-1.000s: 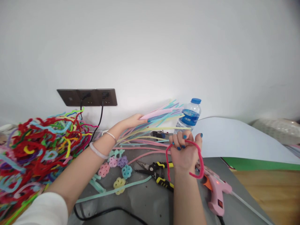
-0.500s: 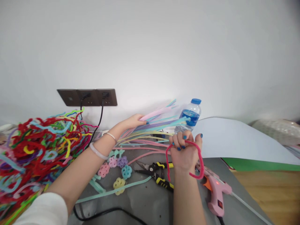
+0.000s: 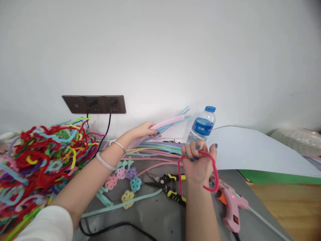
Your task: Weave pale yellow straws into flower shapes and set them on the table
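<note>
My left hand (image 3: 146,130) is closed around a bundle of pastel pipe cleaners (image 3: 173,119), mostly pink with some blue and purple, raised toward the wall. Below it, more pastel pipe cleaners (image 3: 160,147) lie along the back of the table. My right hand (image 3: 198,160), palm up with fingers curled, holds a bent red pipe cleaner (image 3: 215,177) whose ends dangle on both sides of the wrist. Wire-cutting pliers (image 3: 163,182) with yellow-black handles lie partly behind the right forearm. Small pipe-cleaner flowers (image 3: 135,184) in several colours rest between my arms.
A large tangle of bright pipe cleaners (image 3: 50,160) fills the left side. Behind my right hand stands a water bottle (image 3: 202,125). A pink glue gun (image 3: 232,207) with a cord lies at right, near white sheet (image 3: 250,147). A black cable (image 3: 112,228) crosses the front.
Several blue and purple pipe cleaners have dropped from the left hand's bundle onto those on the table, leaving a thinner, pinker bunch. My right hand has barely moved.
</note>
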A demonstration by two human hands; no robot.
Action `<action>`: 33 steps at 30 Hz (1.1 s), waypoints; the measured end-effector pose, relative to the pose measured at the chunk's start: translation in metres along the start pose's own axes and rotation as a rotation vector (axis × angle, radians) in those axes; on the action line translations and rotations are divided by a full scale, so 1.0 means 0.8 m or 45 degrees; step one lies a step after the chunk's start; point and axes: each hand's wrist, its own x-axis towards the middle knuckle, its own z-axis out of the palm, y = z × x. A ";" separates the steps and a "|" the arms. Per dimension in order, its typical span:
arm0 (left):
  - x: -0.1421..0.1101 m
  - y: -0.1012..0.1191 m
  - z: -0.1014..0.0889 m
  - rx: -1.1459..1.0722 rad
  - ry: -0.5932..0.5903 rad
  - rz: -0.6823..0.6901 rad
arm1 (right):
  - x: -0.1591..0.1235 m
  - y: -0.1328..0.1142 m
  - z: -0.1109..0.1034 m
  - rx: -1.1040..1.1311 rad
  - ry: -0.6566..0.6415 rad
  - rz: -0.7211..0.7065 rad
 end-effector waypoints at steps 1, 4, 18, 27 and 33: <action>-0.001 0.002 0.000 -0.004 -0.002 0.005 | 0.000 0.000 0.000 0.002 0.001 0.000; -0.002 0.004 0.000 -0.028 0.005 0.018 | 0.000 0.000 0.000 0.000 0.003 0.000; 0.007 -0.023 0.003 -0.424 -0.104 -0.024 | 0.000 0.001 -0.001 -0.036 0.001 -0.003; 0.004 -0.019 0.002 -0.367 -0.067 -0.053 | 0.001 0.000 0.000 -0.020 0.006 0.013; 0.002 -0.013 -0.002 -0.191 0.007 -0.039 | 0.002 0.002 -0.005 -0.005 0.038 -0.067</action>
